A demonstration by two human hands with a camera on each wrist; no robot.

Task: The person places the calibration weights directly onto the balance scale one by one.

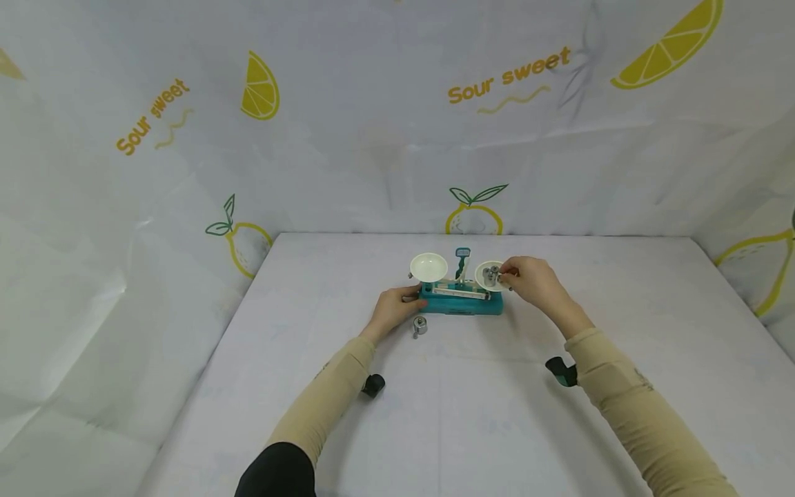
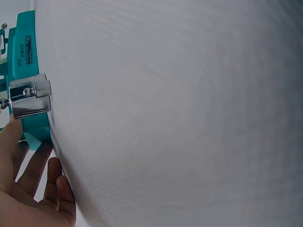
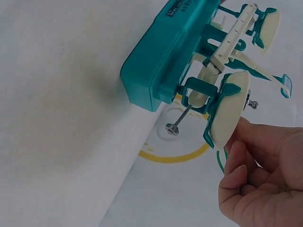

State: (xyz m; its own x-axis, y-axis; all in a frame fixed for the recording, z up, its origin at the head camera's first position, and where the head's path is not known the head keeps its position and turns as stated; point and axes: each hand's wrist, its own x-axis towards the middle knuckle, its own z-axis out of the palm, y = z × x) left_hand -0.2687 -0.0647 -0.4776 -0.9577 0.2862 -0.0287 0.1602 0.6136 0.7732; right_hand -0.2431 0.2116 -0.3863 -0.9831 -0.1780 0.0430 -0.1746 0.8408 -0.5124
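Observation:
A teal balance scale (image 1: 462, 304) with two cream pans stands on the table. My left hand (image 1: 397, 308) grips the left end of its base, thumb at the front and fingers round the end. The left pan (image 1: 428, 267) holds nothing. Several metal weights (image 1: 491, 275) sit together in the right pan (image 3: 232, 113). At that pan's outer edge my right hand (image 1: 531, 279) pinches a small metal weight, its fingertips mostly hidden behind the pan in the right wrist view. A larger knobbed metal weight (image 2: 29, 99) stands before the base's left end, with a smaller weight (image 1: 415, 336) in front of it.
A white cloth covers the table (image 1: 447, 414). Its back edge meets a white sheet (image 1: 348, 172) printed with lemons and lettering. Dark wrist devices (image 1: 374, 385) show below both forearms. The balance's pointer plate (image 1: 462, 252) rises between the pans.

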